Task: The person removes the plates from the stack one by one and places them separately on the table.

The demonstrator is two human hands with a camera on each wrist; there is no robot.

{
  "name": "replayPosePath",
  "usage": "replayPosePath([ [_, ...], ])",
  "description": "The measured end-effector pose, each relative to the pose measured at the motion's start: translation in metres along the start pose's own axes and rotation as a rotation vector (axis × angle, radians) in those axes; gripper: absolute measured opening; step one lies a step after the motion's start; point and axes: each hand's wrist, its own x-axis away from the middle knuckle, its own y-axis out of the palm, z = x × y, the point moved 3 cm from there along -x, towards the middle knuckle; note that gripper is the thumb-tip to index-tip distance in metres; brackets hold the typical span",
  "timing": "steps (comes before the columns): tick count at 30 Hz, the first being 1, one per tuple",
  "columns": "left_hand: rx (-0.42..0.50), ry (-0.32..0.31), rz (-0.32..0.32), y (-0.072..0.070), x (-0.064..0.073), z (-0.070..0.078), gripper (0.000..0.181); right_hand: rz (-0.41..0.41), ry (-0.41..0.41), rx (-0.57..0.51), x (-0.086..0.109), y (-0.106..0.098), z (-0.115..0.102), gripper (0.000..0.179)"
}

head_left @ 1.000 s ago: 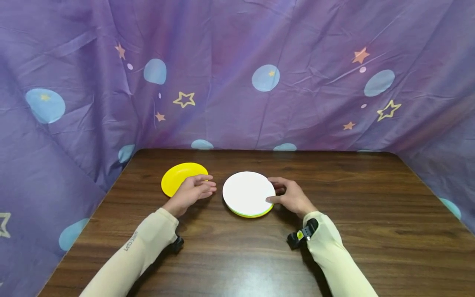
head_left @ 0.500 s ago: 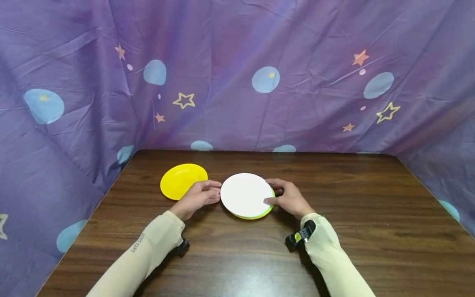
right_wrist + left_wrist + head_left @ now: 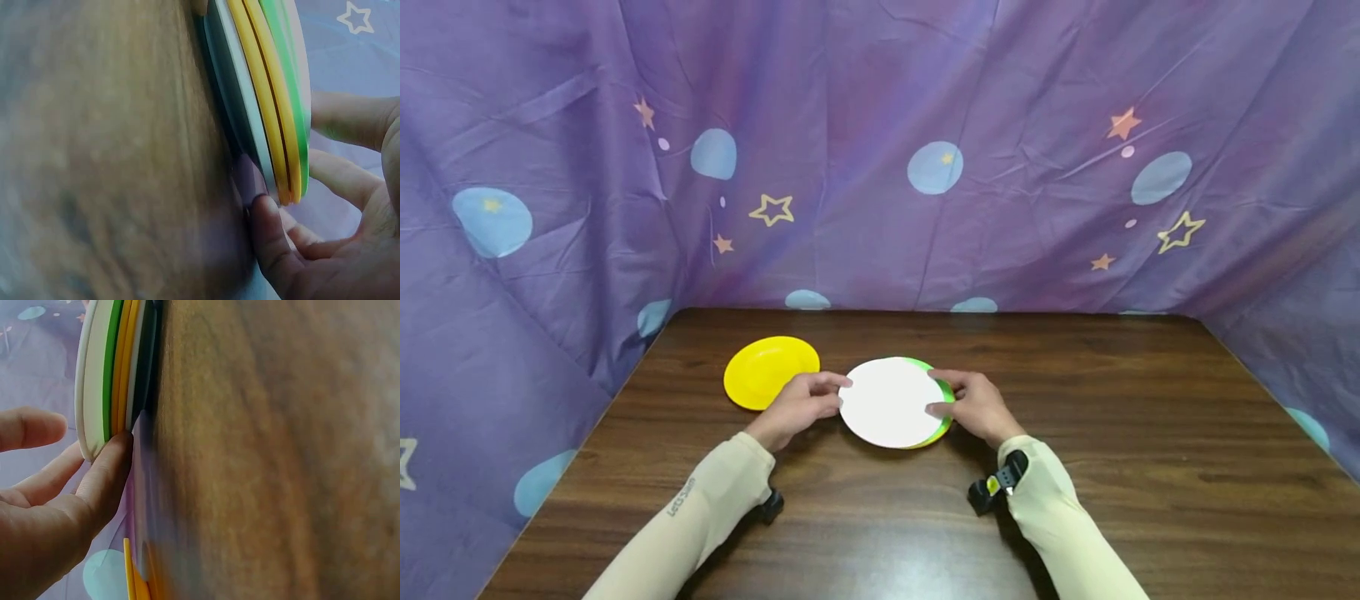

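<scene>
A stack of several round plates stands mid-table, with a white plate [image 3: 891,404] on top. That plate sits shifted left, baring the rim of a green plate [image 3: 917,363] beneath it. Yellow rims [image 3: 275,125] and a paler rim [image 3: 253,112] show lower down. My right hand [image 3: 979,404] grips the stack's right side, thumb on the white plate and fingers around the rims. At the left edge, my left hand [image 3: 797,408] touches the rims with extended fingers; in the left wrist view its thumb stands off from the white plate.
A separate yellow plate [image 3: 767,371] lies at the back left, just beyond my left hand. The brown wooden table [image 3: 1075,392] ends at a purple curtain [image 3: 865,167] behind it. Both wrists carry black straps.
My left hand has moved right, from near the yellow plate to the stack's left edge. The white plate has slid left over the stack, exposing green at its right.
</scene>
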Motion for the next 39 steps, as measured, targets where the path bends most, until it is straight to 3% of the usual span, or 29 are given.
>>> replayPosePath([
  [5,-0.038,0.002,0.012,0.000,0.000,-0.001,0.036,0.000,0.001,0.032,0.001,0.001,-0.001,0.054],
  [9,-0.107,0.021,0.032,-0.002,0.000,-0.001,0.036,-0.012,-0.046,0.083,0.003,0.001,-0.004,0.054],
  [14,-0.139,-0.002,0.041,-0.002,0.000,-0.001,0.037,-0.042,-0.070,0.122,0.005,0.003,-0.006,0.055],
  [26,-0.115,0.014,0.023,-0.002,-0.001,0.001,0.040,-0.016,-0.126,0.152,0.008,0.003,-0.012,0.054],
  [33,-0.082,0.022,-0.003,-0.004,0.000,0.000,0.044,-0.020,-0.096,0.159,0.009,0.000,-0.012,0.053],
  [39,-0.041,0.018,-0.018,-0.013,0.004,0.000,0.047,-0.013,-0.055,0.151,0.007,-0.004,-0.008,0.053],
])
